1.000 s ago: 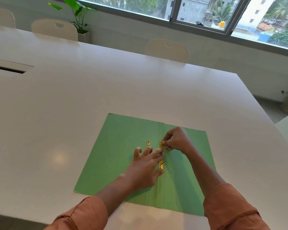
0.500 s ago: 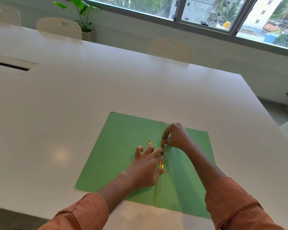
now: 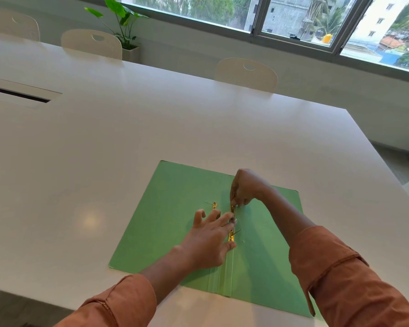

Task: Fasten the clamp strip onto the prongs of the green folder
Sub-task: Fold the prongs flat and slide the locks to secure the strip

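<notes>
The green folder (image 3: pixel 175 223) lies open and flat on the white table. A gold clamp strip (image 3: pixel 232 212) runs along its spine fold. My left hand (image 3: pixel 210 237) rests flat on the left leaf, fingers spread, with fingertip and thumb touching the strip's near half. My right hand (image 3: pixel 247 187) is above the strip's far end, fingers pinched on a thin prong there. A second thin prong (image 3: pixel 237 231) sticks up near the strip's near end. A small gold slider piece (image 3: pixel 214 204) lies loose on the left leaf.
The white table (image 3: pixel 104 149) stretches far to the left and back, with a cable slot (image 3: pixel 17 95) at left. White chairs (image 3: pixel 248 72) stand along the far edge, a potted plant (image 3: pixel 125 27) behind them. The table's right edge is near the folder.
My right hand has lifted slightly and moved toward the far end of the strip. My left hand has stayed pressed on the strip.
</notes>
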